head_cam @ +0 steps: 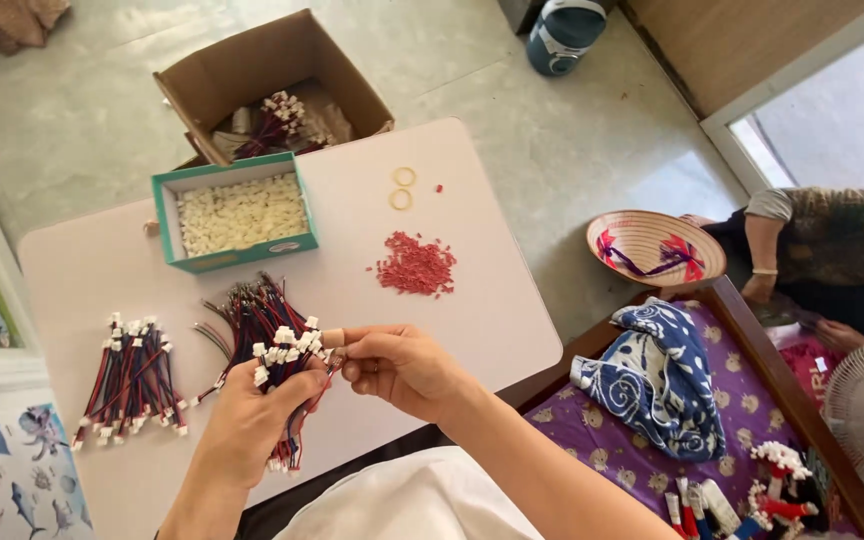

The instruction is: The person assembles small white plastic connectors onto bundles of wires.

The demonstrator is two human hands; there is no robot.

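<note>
I note left hand (252, 410) closed round wire bundle (277, 350); right hand (397, 365) pinching one white connector (332, 338). Risk: loose grip, wires spilling onto worktop (472, 300) beneath hands.

Both hands are hovering low over the near table (472, 300) edge, the left hand (252, 420) gripping a wire bundle (272, 350), the right hand (402, 365) pinching at its connectors. Open tabletop is lying to the right, toward the red pile (415, 265) and two rubber bands (403, 187). Leftward, a finished bundle (132, 380) is sitting in the way; straight ahead the green tray (165, 215) is blocking the far side, with the cardboard box (242, 65) looming just behind it. Between tray and red pile a clear lane is running to the far edge
</note>
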